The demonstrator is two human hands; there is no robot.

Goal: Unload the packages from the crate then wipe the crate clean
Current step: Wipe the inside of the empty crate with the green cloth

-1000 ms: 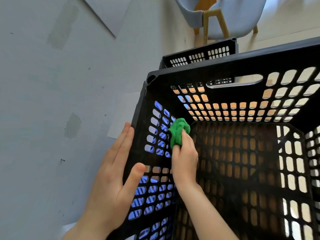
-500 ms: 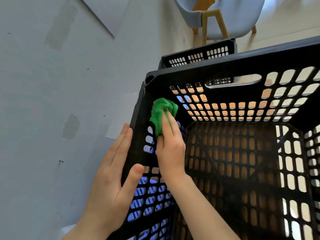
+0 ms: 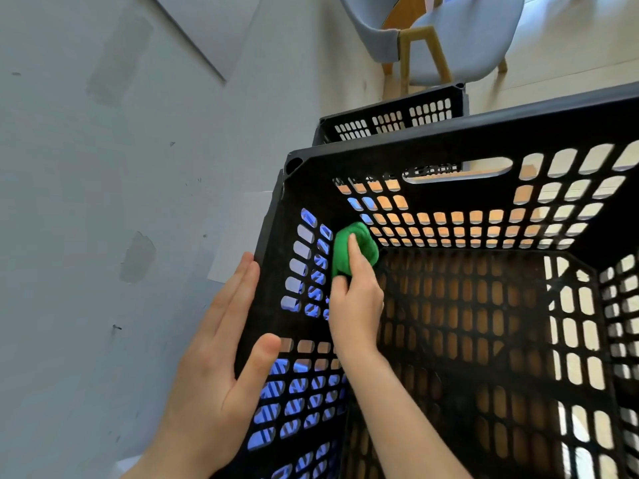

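I saw the right hand (image 3: 356,302) curled around a bunched green cloth (image 3: 349,247), index finger laid over it, pressing it into the inner corner of the black crate (image 3: 380,146) just ahead of the knuckles. To its left, the left hand (image 3: 221,375) lay flat with straight fingers against the crate's outer wall, thumb over the rim. Beyond both hands stood a second black crate (image 3: 390,119), and farther off a grey chair (image 3: 466,39).

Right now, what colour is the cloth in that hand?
The cloth is bright green, seen in the head view.
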